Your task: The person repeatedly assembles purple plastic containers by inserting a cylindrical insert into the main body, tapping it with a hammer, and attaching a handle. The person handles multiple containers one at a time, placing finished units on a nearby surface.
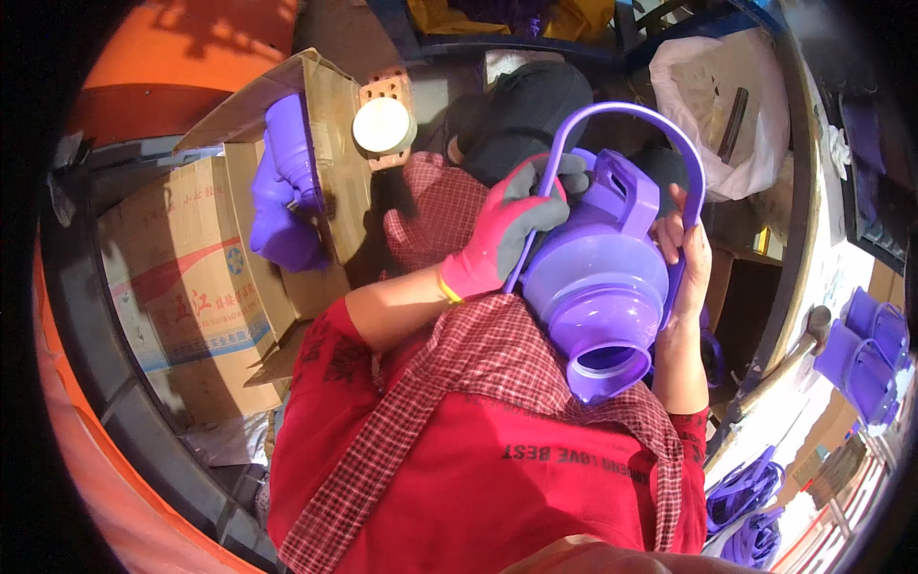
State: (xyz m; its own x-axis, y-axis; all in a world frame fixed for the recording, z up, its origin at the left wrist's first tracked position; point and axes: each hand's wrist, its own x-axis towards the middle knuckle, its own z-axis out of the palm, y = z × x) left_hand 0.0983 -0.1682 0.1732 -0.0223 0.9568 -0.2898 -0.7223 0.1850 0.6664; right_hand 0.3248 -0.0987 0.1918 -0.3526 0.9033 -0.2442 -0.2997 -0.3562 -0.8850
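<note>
Head view shows one purple plastic jug [598, 287] held between two hands. Left hand [507, 234], in a pink and grey glove, has its fingers clamped over the jug's arched handle [660, 120]; bare right hand [690, 251] grips the handle's other side. Beyond the left fingers, one open cardboard box [206, 287] holds two more purple pieces [282, 182]
</note>
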